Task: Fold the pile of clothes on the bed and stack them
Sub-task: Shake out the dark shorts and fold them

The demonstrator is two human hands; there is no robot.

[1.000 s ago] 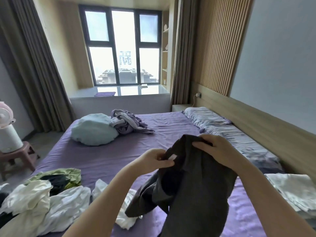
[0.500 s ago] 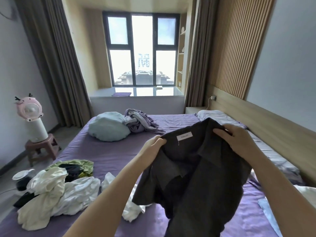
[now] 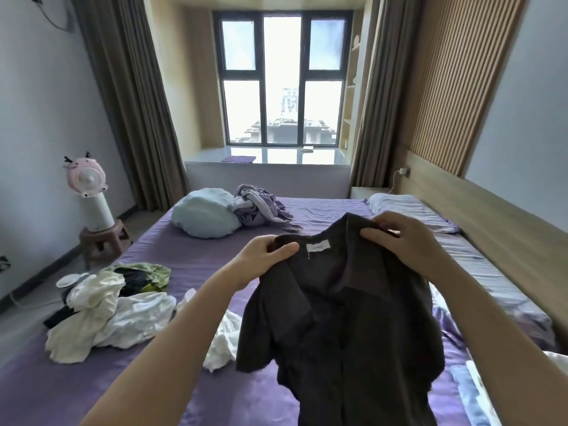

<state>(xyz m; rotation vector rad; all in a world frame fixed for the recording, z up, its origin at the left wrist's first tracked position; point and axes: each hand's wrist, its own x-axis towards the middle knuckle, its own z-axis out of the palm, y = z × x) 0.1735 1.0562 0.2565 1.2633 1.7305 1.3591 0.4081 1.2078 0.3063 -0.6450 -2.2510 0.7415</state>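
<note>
The purple bed [image 3: 190, 265] fills the room in front of me, its far end under the window [image 3: 281, 81]. Above its near middle I hold up a dark collared shirt [image 3: 344, 327], hanging open with its white label showing. A loose pile of clothes [image 3: 104, 309] lies on the bed's near left. My right hand [image 3: 402, 238] pinches the collar's right side, fingers curled tight; my left hand [image 3: 264, 256] grips the left shoulder, thumb on top.
</note>
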